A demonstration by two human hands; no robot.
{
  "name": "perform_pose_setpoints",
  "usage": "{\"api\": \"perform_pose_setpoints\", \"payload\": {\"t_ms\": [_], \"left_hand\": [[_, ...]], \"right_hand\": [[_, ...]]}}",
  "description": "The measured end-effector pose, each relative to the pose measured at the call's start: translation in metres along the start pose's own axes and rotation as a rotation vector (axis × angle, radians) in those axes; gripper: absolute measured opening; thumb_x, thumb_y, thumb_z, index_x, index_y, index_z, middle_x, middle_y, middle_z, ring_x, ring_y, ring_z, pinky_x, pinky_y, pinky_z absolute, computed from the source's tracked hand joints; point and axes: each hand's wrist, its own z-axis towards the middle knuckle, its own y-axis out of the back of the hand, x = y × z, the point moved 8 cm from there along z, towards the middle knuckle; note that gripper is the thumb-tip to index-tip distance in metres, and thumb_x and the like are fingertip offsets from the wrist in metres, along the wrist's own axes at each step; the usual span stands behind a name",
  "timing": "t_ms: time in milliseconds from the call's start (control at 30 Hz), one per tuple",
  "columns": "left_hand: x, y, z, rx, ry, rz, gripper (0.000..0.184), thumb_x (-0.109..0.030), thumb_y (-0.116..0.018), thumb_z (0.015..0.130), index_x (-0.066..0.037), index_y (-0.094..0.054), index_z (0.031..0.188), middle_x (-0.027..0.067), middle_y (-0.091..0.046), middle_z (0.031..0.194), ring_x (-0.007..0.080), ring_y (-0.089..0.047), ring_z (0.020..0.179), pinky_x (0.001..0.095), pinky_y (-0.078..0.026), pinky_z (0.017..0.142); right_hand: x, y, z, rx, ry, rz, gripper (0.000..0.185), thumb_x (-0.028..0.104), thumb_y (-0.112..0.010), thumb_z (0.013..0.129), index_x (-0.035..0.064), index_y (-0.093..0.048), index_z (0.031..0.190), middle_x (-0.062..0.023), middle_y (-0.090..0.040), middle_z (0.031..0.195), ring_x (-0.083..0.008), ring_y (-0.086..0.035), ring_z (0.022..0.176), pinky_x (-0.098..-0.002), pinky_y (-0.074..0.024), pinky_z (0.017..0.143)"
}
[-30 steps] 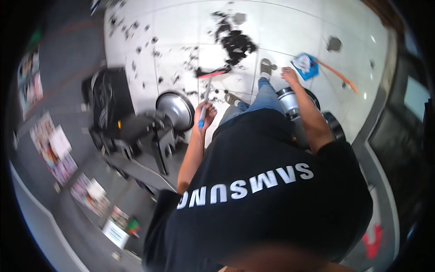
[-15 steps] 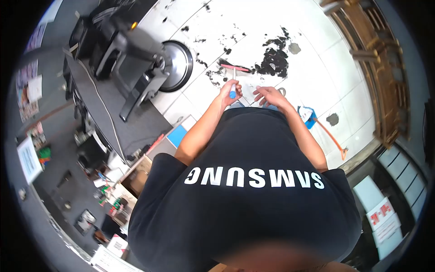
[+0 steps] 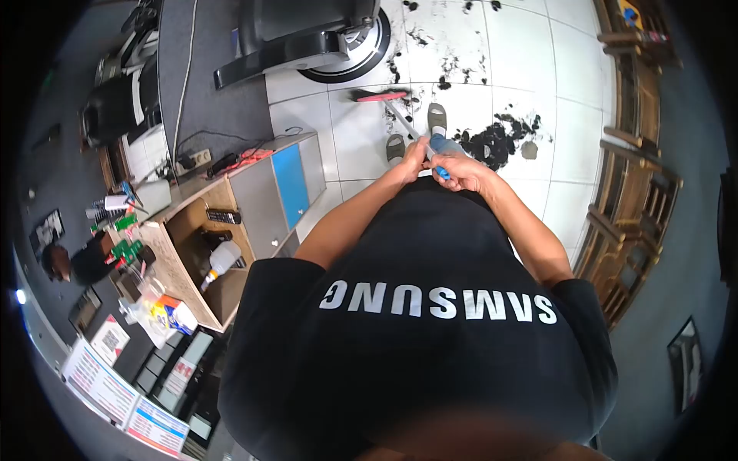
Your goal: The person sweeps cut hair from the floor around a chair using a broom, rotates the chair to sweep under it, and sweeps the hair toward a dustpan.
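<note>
A broom with a pinkish-red head (image 3: 382,97) and dark bristles rests on the white floor, slanting away to the front left. My left hand (image 3: 416,156) is closed around its pale handle (image 3: 400,117). Nearer my body, my right hand (image 3: 461,170) grips the blue end of the handle (image 3: 442,174). Clumps of dark hair (image 3: 501,140) lie on the tiles to the right of the broom. More bits of hair (image 3: 443,81) are scattered ahead. My feet in grey slippers (image 3: 437,117) show just beyond the hands.
A black barber chair (image 3: 307,34) on a round metal base (image 3: 357,58) stands front left. A cabinet with a blue door (image 3: 290,187) and an open shelf holding a spray bottle (image 3: 221,260) is at my left. Wooden benches (image 3: 626,192) line the right side.
My right hand, apart and open before, now holds the blue end of the broom handle. My left hand has shifted along the handle. The view has turned; the orange-handled dustpan is out of sight.
</note>
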Motion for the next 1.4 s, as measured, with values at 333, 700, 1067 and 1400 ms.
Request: {"api": "perform_pose_setpoints", "payload": {"t_ms": [333, 700, 1067, 1400], "left_hand": [[0.012, 0.139, -0.066, -0.579, -0.197, -0.058, 0.036, -0.038, -0.049, 0.096, -0.005, -0.048, 0.108, 0.0067, -0.056, 0.079, 0.0123, -0.052, 0.061, 0.0251, -0.043, 0.052], [0.178, 0.140, -0.098, -0.711, -0.001, -0.030, 0.033, -0.031, -0.051, 0.094, 0.000, -0.053, 0.106, 0.0075, -0.060, 0.070, 0.0120, -0.052, 0.051, 0.0254, -0.042, 0.046], [0.196, 0.137, -0.075, -0.724, -0.106, -0.029, 0.043, -0.035, -0.053, 0.092, 0.004, -0.055, 0.109, 0.0185, -0.066, 0.089, 0.0239, -0.064, 0.077, 0.0339, -0.049, 0.074], [0.163, 0.202, -0.079, -0.616, -0.118, -0.080, 0.033, -0.030, -0.054, 0.095, -0.001, -0.053, 0.110, 0.0095, -0.061, 0.083, 0.0141, -0.057, 0.068, 0.0279, -0.048, 0.059]], "right_hand": [[0.061, 0.071, 0.196, -0.031, -0.006, -1.038, 0.020, 0.012, -0.050, 0.075, -0.0045, -0.056, 0.065, -0.0185, -0.058, 0.059, -0.0248, -0.058, 0.051, -0.0380, -0.0418, 0.042], [0.039, 0.286, 0.148, -0.074, -0.013, -1.432, 0.028, 0.017, -0.046, 0.083, -0.0070, -0.058, 0.091, -0.0215, -0.061, 0.061, -0.0385, -0.064, 0.054, -0.0452, -0.0511, 0.050], [0.067, 0.274, 0.092, -0.235, 0.191, -1.702, 0.028, 0.026, -0.051, 0.090, 0.0011, -0.060, 0.100, -0.0218, -0.066, 0.090, -0.0380, -0.065, 0.086, -0.0481, -0.0492, 0.074], [0.096, 0.124, 0.266, -0.314, 0.189, -1.792, 0.060, 0.016, -0.054, 0.082, 0.0238, -0.040, 0.140, -0.0171, -0.067, 0.100, -0.0332, -0.067, 0.088, -0.0451, -0.0539, 0.076]]}}
